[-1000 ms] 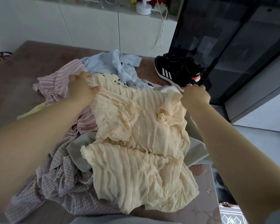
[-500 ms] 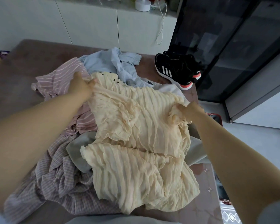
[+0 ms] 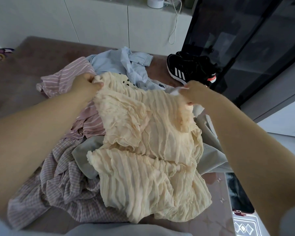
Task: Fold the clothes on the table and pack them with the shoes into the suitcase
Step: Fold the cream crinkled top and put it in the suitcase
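Note:
A crinkled cream garment (image 3: 148,150) lies spread over a heap of clothes on the brown table (image 3: 32,65). My left hand (image 3: 85,86) pinches its far left corner. My right hand (image 3: 192,92) grips its far right corner. Under it lie a pink striped top (image 3: 65,77), a light blue shirt (image 3: 126,63), a checked mauve shirt (image 3: 61,184) and a pale grey-green piece (image 3: 209,150). A pair of black sneakers with white stripes (image 3: 189,68) stands at the table's far right. No suitcase shows.
A dark glass cabinet (image 3: 245,40) rises at the right behind the sneakers. White cupboards (image 3: 100,19) run along the far wall, with a white cord (image 3: 174,26) hanging down. A patterned rug (image 3: 243,227) lies on the floor at the lower right.
My right hand dipped down onto the cream fabric, then took its far right corner and drew it outward. My left hand kept its hold on the left corner.

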### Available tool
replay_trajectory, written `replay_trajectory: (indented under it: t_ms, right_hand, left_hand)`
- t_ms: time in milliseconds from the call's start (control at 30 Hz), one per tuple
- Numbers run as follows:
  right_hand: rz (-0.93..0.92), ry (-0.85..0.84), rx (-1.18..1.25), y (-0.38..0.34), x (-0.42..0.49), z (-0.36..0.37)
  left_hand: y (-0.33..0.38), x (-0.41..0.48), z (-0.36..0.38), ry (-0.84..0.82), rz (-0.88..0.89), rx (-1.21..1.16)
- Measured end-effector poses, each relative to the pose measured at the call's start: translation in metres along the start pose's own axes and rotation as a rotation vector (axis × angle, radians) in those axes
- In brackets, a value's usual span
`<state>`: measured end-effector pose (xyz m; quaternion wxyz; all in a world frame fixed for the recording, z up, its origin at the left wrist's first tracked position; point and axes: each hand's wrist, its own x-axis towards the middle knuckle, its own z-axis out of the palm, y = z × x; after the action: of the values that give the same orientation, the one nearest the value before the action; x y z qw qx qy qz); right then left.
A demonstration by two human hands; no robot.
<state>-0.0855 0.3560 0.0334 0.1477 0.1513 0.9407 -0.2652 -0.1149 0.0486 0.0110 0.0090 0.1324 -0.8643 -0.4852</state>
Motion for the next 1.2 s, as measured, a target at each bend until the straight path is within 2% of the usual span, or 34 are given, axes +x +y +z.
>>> replay_trajectory:
  t_ms: [33, 67, 100, 133, 200, 233, 333, 467, 533, 700, 800, 900, 1067, 1133, 1200]
  right_hand:
    - [-0.050, -0.182, 0.215, -0.011, -0.008, -0.002]
    - [-0.089, -0.287, 0.284, -0.015, -0.011, -0.004]
    - [-0.139, -0.299, 0.183, -0.018, -0.009, -0.008]
    - [-0.170, -0.240, -0.019, -0.020, -0.005, -0.010]
    - [-0.167, 0.002, -0.479, -0.007, 0.008, -0.011]
    - [-0.132, 0.097, -0.542, 0.001, 0.014, -0.009]
    - [-0.066, 0.180, -0.365, 0.023, 0.018, -0.001]
    - [0.126, 0.012, -0.005, 0.038, 0.022, 0.015]
    - [0.200, -0.015, 0.159, 0.043, 0.024, 0.024]
    - [0.243, -0.134, 0.201, 0.028, 0.025, 0.027]
    - [0.128, -0.064, 0.300, 0.027, 0.025, 0.013]
    - [0.056, 0.000, 0.581, 0.029, 0.026, -0.010]
    - [-0.157, 0.351, 0.634, 0.011, 0.012, -0.065]
    - [-0.188, 0.390, 0.621, 0.009, 0.007, -0.076]
    - [-0.192, 0.357, 0.570, 0.011, 0.001, -0.079]
  left_hand:
    - [0.001, 0.000, 0.001, -0.003, 0.003, 0.002]
    - [0.003, 0.000, 0.003, -0.007, 0.017, 0.018]
    - [0.005, 0.000, 0.004, -0.016, 0.019, 0.036]
    - [0.006, -0.001, 0.004, -0.023, 0.024, 0.046]
    - [0.008, -0.001, 0.002, -0.047, 0.024, 0.033]
    - [0.008, -0.001, -0.001, -0.054, 0.015, 0.011]
    - [-0.001, 0.005, -0.010, -0.074, -0.038, -0.078]
    - [0.001, 0.003, -0.010, -0.157, -0.092, -0.123]
    - [0.005, -0.002, -0.009, -0.169, -0.108, -0.135]
    - [0.006, -0.003, -0.008, -0.082, -0.068, -0.053]
    - [0.003, -0.001, -0.012, -0.082, -0.027, -0.042]
    - [0.015, 0.006, -0.017, -0.021, 0.059, -0.043]
    - [0.078, 0.020, -0.029, 0.092, 0.236, -0.002]
    - [0.098, 0.030, -0.032, 0.158, 0.281, -0.042]
    - [0.108, 0.034, -0.031, 0.157, 0.262, -0.048]
